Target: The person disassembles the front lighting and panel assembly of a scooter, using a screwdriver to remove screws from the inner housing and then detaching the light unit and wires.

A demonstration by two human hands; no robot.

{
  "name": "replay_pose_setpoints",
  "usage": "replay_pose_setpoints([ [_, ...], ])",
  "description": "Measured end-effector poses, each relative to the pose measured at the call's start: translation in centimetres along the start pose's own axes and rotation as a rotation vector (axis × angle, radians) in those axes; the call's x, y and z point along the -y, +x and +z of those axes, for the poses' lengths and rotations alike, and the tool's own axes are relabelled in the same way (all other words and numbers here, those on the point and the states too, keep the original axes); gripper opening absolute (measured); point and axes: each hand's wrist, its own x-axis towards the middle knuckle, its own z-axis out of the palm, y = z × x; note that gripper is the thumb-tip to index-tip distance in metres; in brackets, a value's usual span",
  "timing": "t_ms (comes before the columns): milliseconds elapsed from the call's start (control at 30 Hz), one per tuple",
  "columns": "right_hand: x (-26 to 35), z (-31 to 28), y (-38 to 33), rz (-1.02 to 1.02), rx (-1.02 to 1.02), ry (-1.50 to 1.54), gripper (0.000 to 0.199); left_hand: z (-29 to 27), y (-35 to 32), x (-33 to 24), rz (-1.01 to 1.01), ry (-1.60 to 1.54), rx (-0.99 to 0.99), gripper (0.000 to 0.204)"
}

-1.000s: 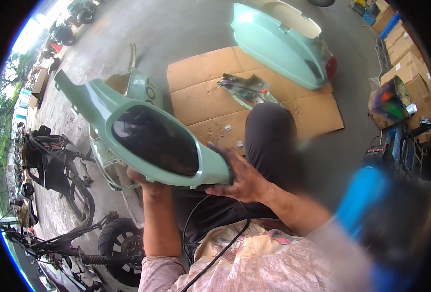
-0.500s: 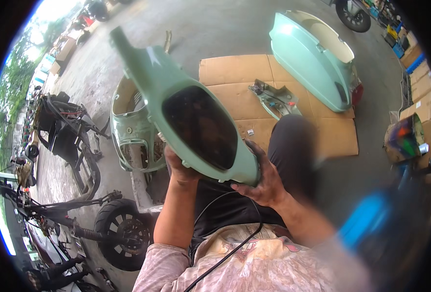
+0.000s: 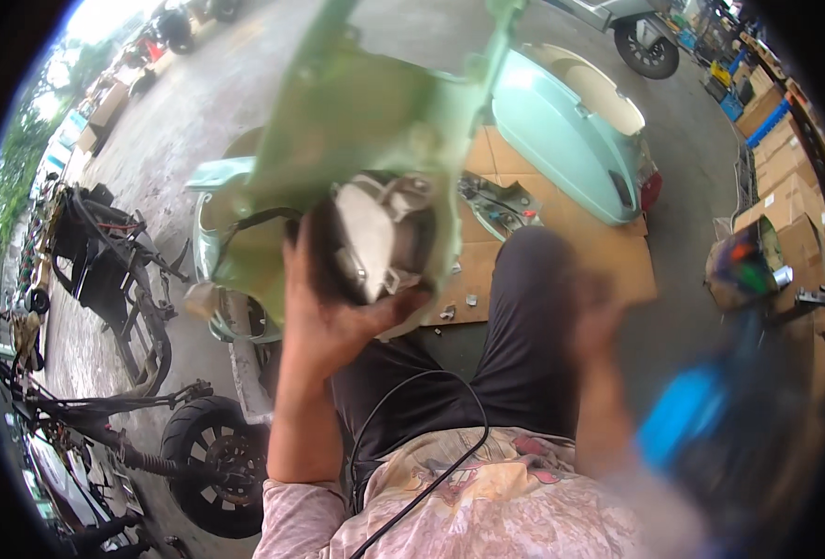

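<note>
Your left hand (image 3: pixel 324 321) grips the light green panel (image 3: pixel 375 107) – your right hand (image 3: pixel 599 303) is off it.
You have the panel raised in front of you, above your lap, its hollow inner side facing you and partly blurred; your left thumb lies along the lower end of the silver-and-black unit (image 3: pixel 364 228) set inside it, fingers at the unit's left side. Your right hand is just beside your right knee (image 3: pixel 534 256), too smeared to tell whether its fingers are open or closed. Beyond the knee, a small wired part (image 3: pixel 501 205) lies on the cardboard sheet (image 3: pixel 608 261) – near a large mint-green shell (image 3: pixel 571 130) at its far right corner.
</note>
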Motion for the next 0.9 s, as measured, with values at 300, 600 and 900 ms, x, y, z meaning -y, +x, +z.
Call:
replay_pose_setpoints([
  [300, 0.5, -3.6, 1.1, -0.013, -0.13, -0.09, 0.035, -4.3, -2.9, -1.8, -0.045, 0.306, 0.477, 0.103],
  [600, -12.7, -7.6, 6.9, 0.398, -0.182, -0.131, 0.028, 1.7, -4.9, -3.3, -0.053, 0.421, 1.093, 0.096],
  [900, -27.9, -3.4, 14.3, 0.3, 0.43, -0.974, 0.052, 4.3, -3.3, -3.7, -0.256, 0.593, 1.402, 0.095],
])
